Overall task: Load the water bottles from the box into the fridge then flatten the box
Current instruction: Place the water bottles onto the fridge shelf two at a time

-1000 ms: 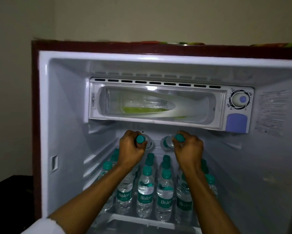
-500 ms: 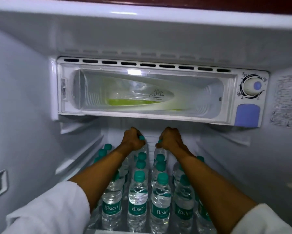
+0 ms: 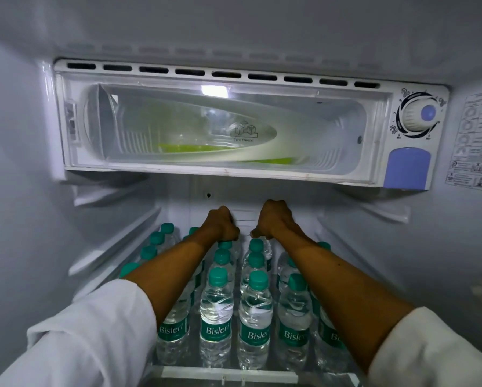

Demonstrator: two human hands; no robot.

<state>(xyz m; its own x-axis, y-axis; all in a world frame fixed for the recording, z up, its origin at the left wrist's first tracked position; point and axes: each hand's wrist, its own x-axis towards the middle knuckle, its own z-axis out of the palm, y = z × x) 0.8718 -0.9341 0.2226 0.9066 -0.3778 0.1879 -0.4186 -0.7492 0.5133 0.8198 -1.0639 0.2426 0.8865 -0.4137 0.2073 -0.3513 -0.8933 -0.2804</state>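
Left hand: the left hand (image 3: 222, 223) is seen from behind, fingers curled downward at the back of the shelf; whatever is held is hidden by the hand itself, so a grip cannot be confirmed.
Right hand: the right hand (image 3: 276, 219) is curled the same way; a clear bit of bottle shows just under its knuckles, and it appears to be gripped.
Open room: a gap is left between the two hands; bare wall is seen above them, below the freezer box (image 3: 225, 174). The fridge side walls (image 3: 16, 191) stand well apart from the forearms.
Edges: the front lip of the shelf (image 3: 228, 374) runs just before the nearest bottles.
Water bottles: the water bottles (image 3: 216, 317) stand upright in rows running back; five are counted across the front, with green caps and green labels. The full number cannot be told, as the arms cover some.
Freezer contents: something green and a clear shape are seen blurred inside.
Controls: one dial (image 3: 418, 114) sits beside the freezer box.
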